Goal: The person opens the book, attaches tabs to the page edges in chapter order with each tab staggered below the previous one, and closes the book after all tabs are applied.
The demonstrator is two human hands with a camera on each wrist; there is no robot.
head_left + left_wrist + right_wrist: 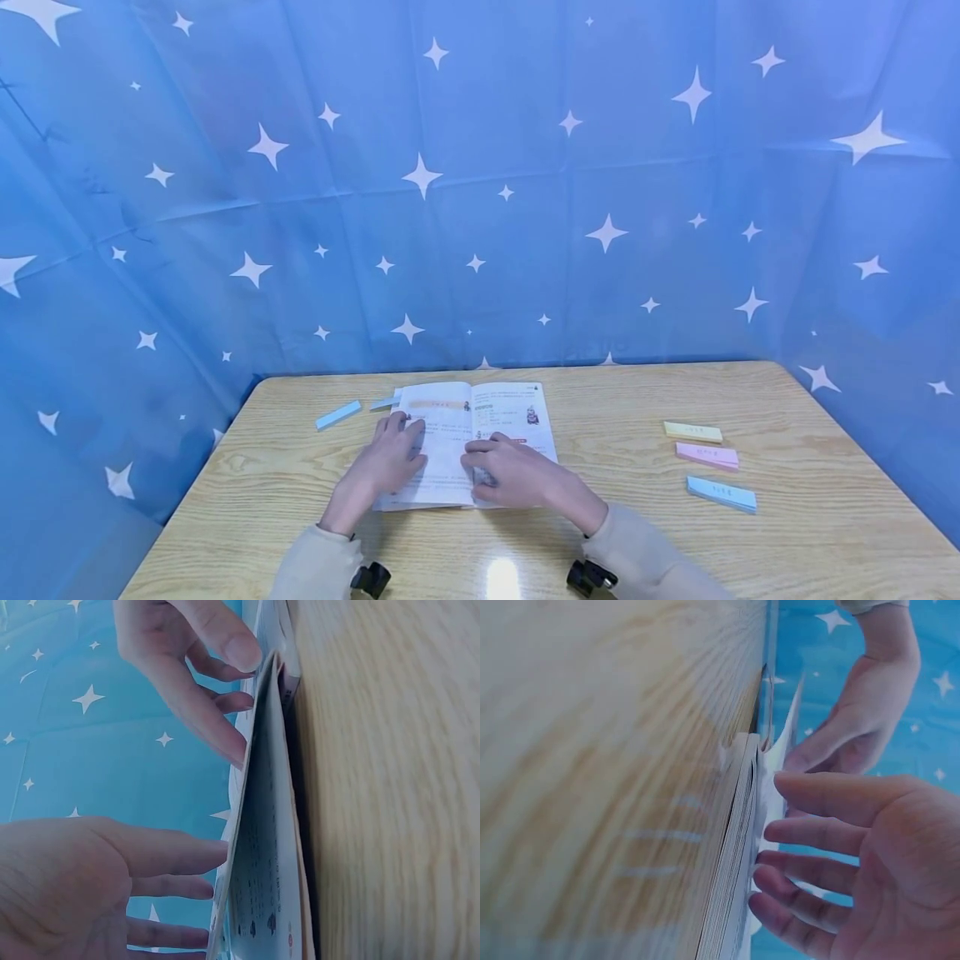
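Note:
An open book (pixel 447 446) with printed pages lies on the wooden table, and both hands are on it. My left hand (pixel 390 457) rests its fingertips on the left page, fingers spread and fairly straight. Near the spine, my right hand (pixel 513 472) touches the right page with its fingertips. From the left wrist side, the left page (pixel 259 847) stands slightly raised, with a gap beneath it. A thick stack of pages (pixel 735 847) shows under the right hand in the right wrist view. Neither hand grips anything.
Yellow (pixel 693 432), pink (pixel 707 456) and blue (pixel 722 493) paper strips with handwriting lie to the right on the table (pixel 615 400). Left of the book is another blue strip (pixel 338 415), and a further blue strip (pixel 381 404) lies partly beneath the book. A starry blue curtain (pixel 480 225) hangs behind.

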